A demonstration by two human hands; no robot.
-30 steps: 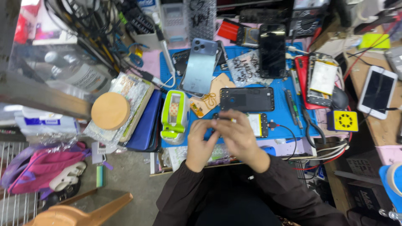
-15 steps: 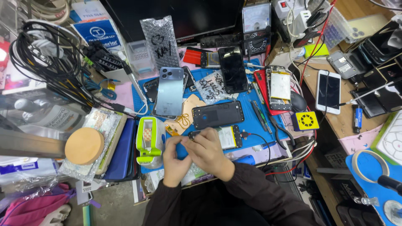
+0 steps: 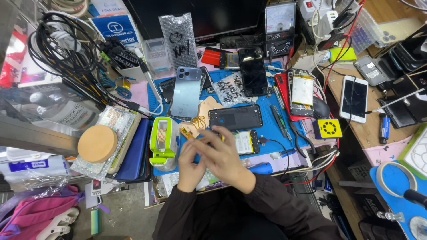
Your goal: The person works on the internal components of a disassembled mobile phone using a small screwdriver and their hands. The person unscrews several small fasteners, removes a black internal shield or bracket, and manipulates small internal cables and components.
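Observation:
My left hand [image 3: 190, 165] and my right hand [image 3: 222, 154] meet over the front of a blue work mat [image 3: 271, 133], fingertips together around a small part too tiny to make out. Just beyond them lies an opened phone [image 3: 242, 141] with its battery showing, and a dark phone back cover [image 3: 235, 117] behind it. A light blue phone [image 3: 186, 92] lies face down further back on the left. A green and white tool [image 3: 164, 142] stands beside my left hand.
A round wooden disc [image 3: 97, 143] lies on clear bags at the left. A black cable bundle [image 3: 66, 49] hangs at the back left. A yellow square gadget [image 3: 329, 128], an opened red phone [image 3: 300, 92], a white phone [image 3: 354, 98] and an analogue meter [image 3: 279, 18] are at the right.
The view has swung leftward and down across the bench. My hands stay together over the mat's front edge, with the right hand now more over the left.

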